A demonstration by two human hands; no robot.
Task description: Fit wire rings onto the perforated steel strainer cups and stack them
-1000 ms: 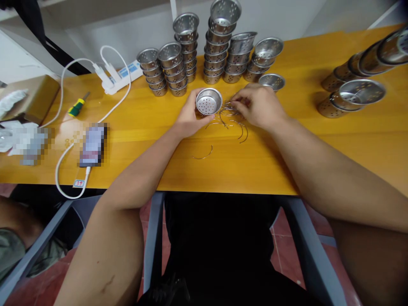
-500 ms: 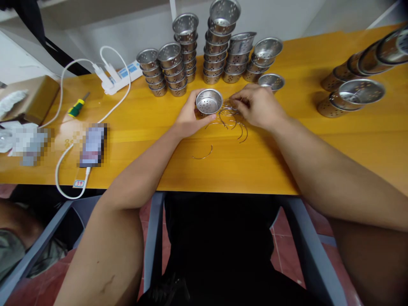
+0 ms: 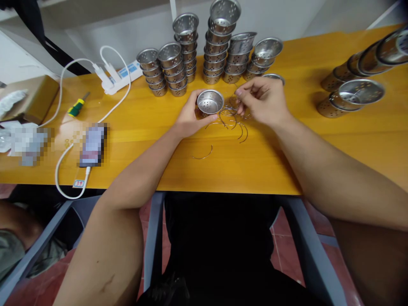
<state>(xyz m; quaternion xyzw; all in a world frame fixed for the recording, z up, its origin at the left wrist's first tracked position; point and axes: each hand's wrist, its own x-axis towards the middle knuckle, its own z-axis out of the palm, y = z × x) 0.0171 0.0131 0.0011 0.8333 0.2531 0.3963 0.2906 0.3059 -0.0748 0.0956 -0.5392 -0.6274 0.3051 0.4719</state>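
My left hand [image 3: 190, 115] is wrapped round a small perforated metal cup [image 3: 210, 103], its mouth turned up toward me. To its right, my right hand [image 3: 263, 100] is pinched, with a thin wire [image 3: 236, 86] just showing at the fingertips; most of that wire is hidden. Below the fingers lies a loose pile of thin curved wires [image 3: 230, 114], partly covered by the right hand. One more curved wire [image 3: 204, 157] rests apart, closer to the table's front edge.
Several stacks of perforated cups [image 3: 214, 59] line the wall side, and more stacks [image 3: 338, 102] stand at the right. A partly hidden cup [image 3: 276, 78] is behind my right hand. Leftward are a power strip [image 3: 123, 77], screwdriver [image 3: 76, 108], phone [image 3: 93, 144] and cardboard box [image 3: 40, 97].
My right hand has lifted a little off the wire pile and turned, with a wire between its fingertips. The cup in my left hand has shifted slightly right.
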